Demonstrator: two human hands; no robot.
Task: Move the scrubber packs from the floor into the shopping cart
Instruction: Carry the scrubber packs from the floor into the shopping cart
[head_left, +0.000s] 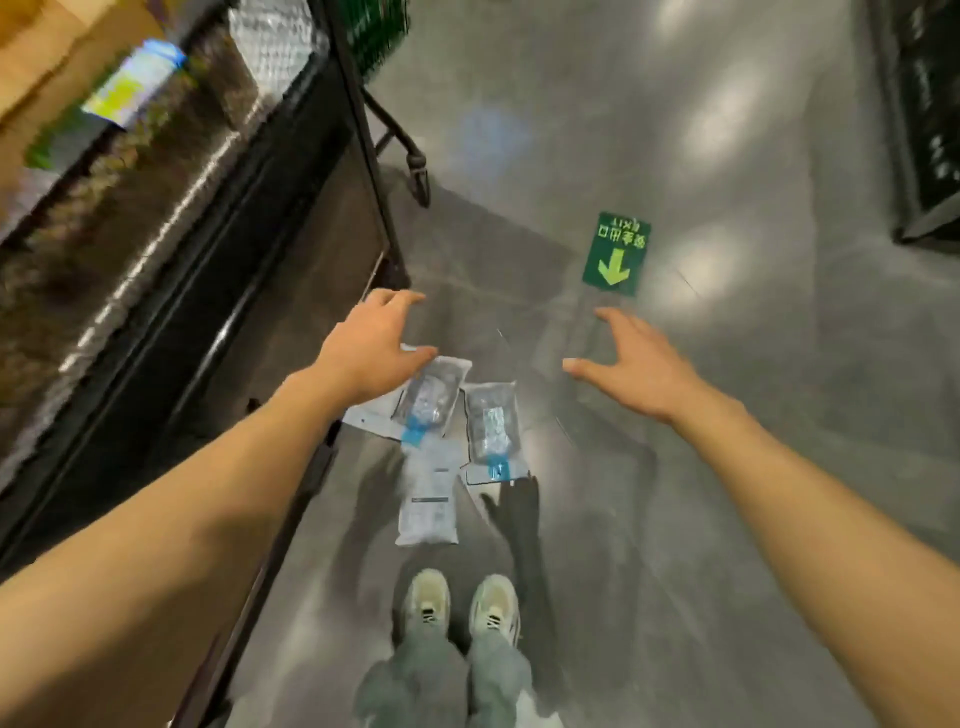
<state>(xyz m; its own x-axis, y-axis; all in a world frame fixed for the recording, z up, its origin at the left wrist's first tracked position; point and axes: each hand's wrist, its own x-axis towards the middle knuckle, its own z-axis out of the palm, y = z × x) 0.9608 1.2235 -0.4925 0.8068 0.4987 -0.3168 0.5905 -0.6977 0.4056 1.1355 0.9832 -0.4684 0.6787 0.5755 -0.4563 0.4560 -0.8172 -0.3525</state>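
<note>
Several clear scrubber packs lie on the grey floor in front of my shoes. One pack (434, 397) with a blue tag lies partly under my left hand's fingertips in view. A second pack (492, 423) with a blue tag lies to its right. A third pack (428, 501) lies face down nearest my feet. My left hand (371, 351) hovers over the packs, fingers spread, holding nothing. My right hand (631, 366) is open to the right of the packs, above bare floor. The green shopping cart (376, 36) shows at the top, beyond the shelf's end, with a wheel (418, 166) on the floor.
A dark store shelf unit (208, 270) with stacked goods runs along the left. A green exit sticker (615, 254) with an arrow is stuck on the floor ahead. Another dark fixture (924, 130) stands at the far right. My shoes (460, 605) stand just behind the packs.
</note>
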